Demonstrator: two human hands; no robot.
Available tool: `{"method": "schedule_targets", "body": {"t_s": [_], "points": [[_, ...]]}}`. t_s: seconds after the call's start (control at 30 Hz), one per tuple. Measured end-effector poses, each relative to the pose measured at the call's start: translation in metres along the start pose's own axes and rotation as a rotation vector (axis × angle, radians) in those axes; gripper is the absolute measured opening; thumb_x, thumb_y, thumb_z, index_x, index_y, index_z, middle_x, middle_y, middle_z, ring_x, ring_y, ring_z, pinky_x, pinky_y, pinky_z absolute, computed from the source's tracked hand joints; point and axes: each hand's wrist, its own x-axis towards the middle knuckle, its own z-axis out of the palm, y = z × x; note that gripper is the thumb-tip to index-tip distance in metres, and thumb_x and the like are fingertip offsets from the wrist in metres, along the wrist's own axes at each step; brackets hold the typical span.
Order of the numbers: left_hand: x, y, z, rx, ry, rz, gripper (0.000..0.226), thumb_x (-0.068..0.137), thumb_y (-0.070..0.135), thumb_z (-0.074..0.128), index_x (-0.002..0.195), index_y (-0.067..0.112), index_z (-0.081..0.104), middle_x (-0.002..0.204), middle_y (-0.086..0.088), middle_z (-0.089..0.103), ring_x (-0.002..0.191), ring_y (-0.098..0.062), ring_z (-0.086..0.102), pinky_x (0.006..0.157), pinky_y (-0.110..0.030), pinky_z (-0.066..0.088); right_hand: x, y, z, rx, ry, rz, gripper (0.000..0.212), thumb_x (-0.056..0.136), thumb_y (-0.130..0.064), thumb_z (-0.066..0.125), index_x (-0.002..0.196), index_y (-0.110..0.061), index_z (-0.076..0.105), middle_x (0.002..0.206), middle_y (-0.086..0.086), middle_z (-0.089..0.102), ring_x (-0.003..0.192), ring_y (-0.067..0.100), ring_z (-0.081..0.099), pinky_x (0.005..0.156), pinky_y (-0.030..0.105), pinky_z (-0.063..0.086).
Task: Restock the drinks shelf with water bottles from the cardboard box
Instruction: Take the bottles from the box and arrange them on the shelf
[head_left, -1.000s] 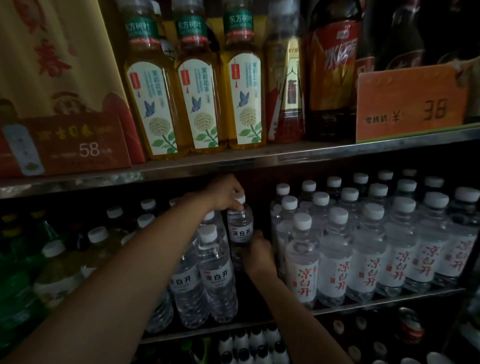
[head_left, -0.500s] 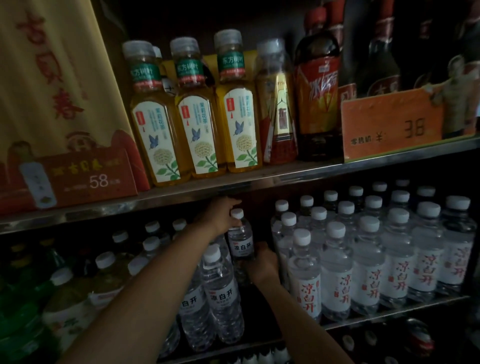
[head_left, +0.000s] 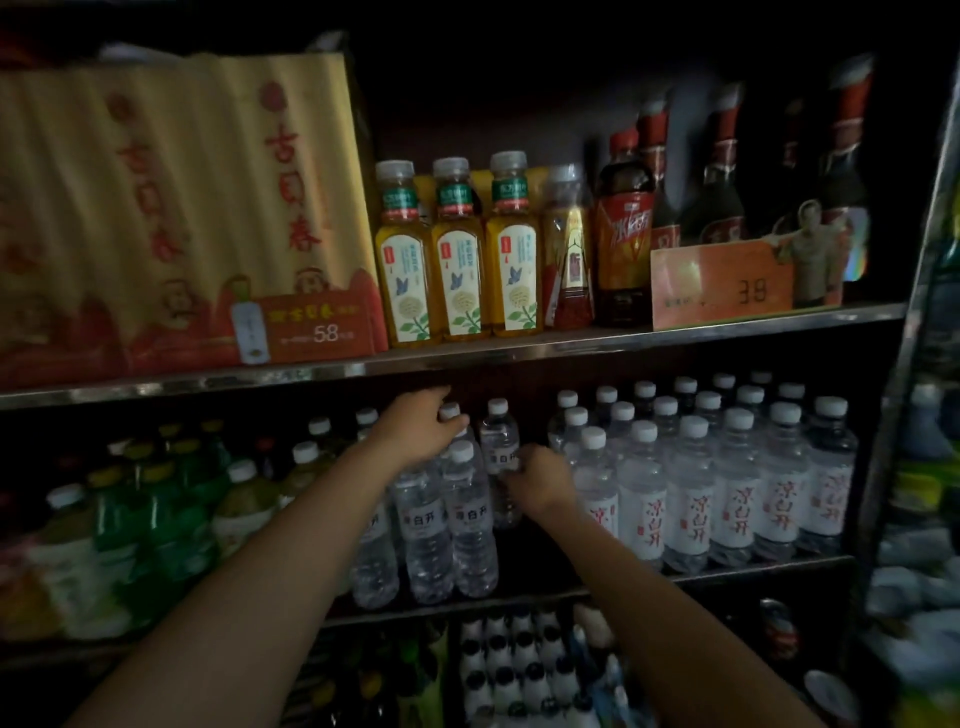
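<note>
Head view: right hand (head_left: 537, 480) hides water bottle's (head_left: 500, 441) lower label (dim shelf).

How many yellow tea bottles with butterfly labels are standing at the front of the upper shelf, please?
3, side by side at the front: the left tea bottle, the middle tea bottle, the right tea bottle. More may be hidden behind them.

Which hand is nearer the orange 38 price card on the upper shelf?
Right. The right hand is below and left of the orange price card, at the water bottles; the left hand sits farther left.
</note>
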Motion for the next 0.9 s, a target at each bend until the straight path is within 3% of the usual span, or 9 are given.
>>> {"method": "schedule_targets", "body": {"t_s": [0.23,0.37,0.47,0.6,0.67,0.77,0.9], "points": [[-0.089,0.021,-0.011,0.094,-0.064,0.043,0.07,0.092,0.053,0.047,0.149,0.022,0.023,0.145,-0.006,0.044,0.122,-0.026,0.052,0.093,-0.034,0.047,-0.099,-0.019,-0.045,-0.114,0.054,-0.048,0.037,0.09,-0.032,0.061,0.116,-0.005,0.061,0.115,0.014,0.065,0.105,0.029,0.06,0.087,0.035,0.05],[-0.151,0.04,-0.004,0.101,-0.136,0.054,0.067,0.094,0.052,0.046,0.15,0.022,0.024,0.148,-0.002,0.04,0.123,-0.024,0.05,0.094,-0.035,0.045,-0.169,-0.012,-0.066,-0.185,0.039,0.001,0.045,0.088,-0.039,0.065,0.122,-0.011,0.058,0.114,0.009,0.064,0.102,0.025,0.061,0.083,0.035,0.052],[-0.194,0.054,0.006,0.099,-0.221,0.072,0.069,0.095,0.05,0.046,0.151,0.02,0.02,0.152,-0.003,0.033,0.128,-0.024,0.046,0.101,-0.037,0.043,-0.218,0.002,-0.081,-0.23,-0.013,0.075,0.049,0.085,-0.044,0.066,0.121,-0.012,0.057,0.115,0.007,0.061,0.101,0.025,0.061,0.085,0.039,0.054],[-0.243,0.077,0.023,0.149,-0.307,0.114,0.074,0.092,0.055,0.047,0.151,0.017,0.021,0.154,-0.004,0.03,0.135,-0.023,0.039,0.106,-0.034,0.038,-0.276,0.028,-0.101,-0.388,-0.074,0.141,0.041,0.084,-0.056,0.061,0.104,-0.02,0.058,0.112,0.006,0.058,0.106,0.028,0.055,0.09,0.043,0.05],[-0.263,0.09,0.034,0.175,-0.369,0.128,0.078,0.089,0.061,0.046,0.151,0.02,0.02,0.153,-0.003,0.031,0.134,-0.022,0.04,0.105,-0.035,0.04,-0.301,0.042,-0.112,-0.449,-0.053,0.154,0.05,0.084,-0.058,0.058,0.115,-0.019,0.058,0.121,0.008,0.055,0.113,0.03,0.051,0.095,0.043,0.046],[-0.287,0.113,0.049,0.144,-0.398,0.176,0.078,0.088,0.064,0.047,0.149,0.022,0.024,0.148,-0.001,0.039,0.127,-0.021,0.047,0.1,-0.035,0.045,-0.338,0.06,-0.13,-0.457,0.011,0.177,0.061,0.081,-0.062,0.058,0.124,-0.018,0.053,0.122,0.007,0.055,0.112,0.029,0.053,0.092,0.041,0.048],[-0.324,0.15,0.076,0.104,-0.411,0.253,0.077,0.086,0.064,0.049,0.147,0.021,0.03,0.147,-0.001,0.041,0.126,-0.021,0.048,0.098,-0.038,0.045,-0.388,0.089,-0.156,-0.436,0.011,0.237,0.06,0.08,-0.06,0.06,0.12,-0.016,0.052,0.116,0.009,0.059,0.107,0.031,0.057,0.086,0.043,0.051]]}}
